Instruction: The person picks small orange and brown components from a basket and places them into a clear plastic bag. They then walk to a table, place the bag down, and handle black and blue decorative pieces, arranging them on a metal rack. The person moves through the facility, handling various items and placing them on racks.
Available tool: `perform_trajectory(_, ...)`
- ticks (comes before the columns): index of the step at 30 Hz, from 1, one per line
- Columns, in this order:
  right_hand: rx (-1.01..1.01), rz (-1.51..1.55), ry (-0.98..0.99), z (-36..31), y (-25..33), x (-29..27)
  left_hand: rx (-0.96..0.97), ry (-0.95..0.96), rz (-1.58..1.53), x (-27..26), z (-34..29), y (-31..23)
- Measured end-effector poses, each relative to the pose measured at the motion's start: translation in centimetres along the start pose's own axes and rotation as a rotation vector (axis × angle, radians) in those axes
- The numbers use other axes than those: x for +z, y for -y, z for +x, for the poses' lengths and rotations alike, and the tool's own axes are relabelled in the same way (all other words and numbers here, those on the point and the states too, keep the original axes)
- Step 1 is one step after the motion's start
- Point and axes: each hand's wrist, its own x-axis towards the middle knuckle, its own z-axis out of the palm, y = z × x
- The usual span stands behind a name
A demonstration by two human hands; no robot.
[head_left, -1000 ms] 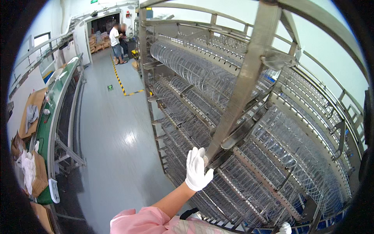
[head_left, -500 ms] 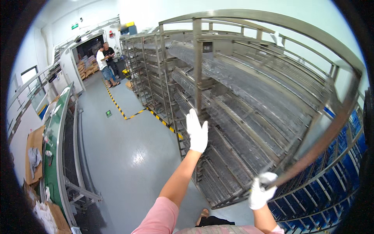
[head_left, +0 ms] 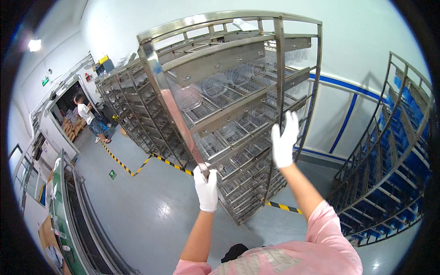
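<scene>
A tall metal rack trolley [head_left: 238, 118] stands in front of me. Its slanted shelves carry clear, round plastic pieces [head_left: 211, 87], stacked or in rows. My left hand [head_left: 206, 191], in a white glove, is wrapped round the rack's near upright post [head_left: 176, 114]. On the other side of the rack's end, my right hand [head_left: 285, 143], also white-gloved, is raised with its fingers stretched out. It lies close to a second upright post [head_left: 279, 64]; whether the palm touches the rack I cannot tell.
More metal racks [head_left: 137, 110] line up behind on the left. A curved-looking rack with blue panels [head_left: 389, 169] stands at the right. Along the far left runs a green-topped conveyor table [head_left: 59, 201]. Yellow-black tape [head_left: 117, 159] marks the floor. A person [head_left: 89, 117] stands near the doorway.
My left hand, flat and open before, now grips an upright post. My right hand has let go of its post and opened. The rack appears turned, with my view shifted rightward.
</scene>
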Motion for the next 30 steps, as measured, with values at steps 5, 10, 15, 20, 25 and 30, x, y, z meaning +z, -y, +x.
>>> perform_trajectory(5,-0.077,-0.236,0.124,4.9,-7.2,12.1,0.061,-0.216,-0.041,1.2,7.8,2.6)
perform_trajectory(10,0.003,0.192,-0.025,4.7,-8.3,20.2,-0.088,-0.31,-0.04,0.8,11.3,2.7)
perform_trajectory(15,-0.016,0.159,-0.063,5.3,-10.8,21.4,-0.048,-0.267,0.006,3.3,8.5,1.9)
perform_trajectory(20,0.033,0.309,0.017,5.8,-12.6,21.9,0.1,-0.449,0.119,6.8,6.9,1.2)
perform_trajectory(25,-0.042,0.319,0.028,6.9,-12.9,26.2,0.233,-0.656,0.42,8.3,9.1,4.0)
perform_trajectory(30,-0.114,0.292,0.116,8.8,-11.7,30.9,0.294,-0.524,0.494,7.7,13.1,7.8)
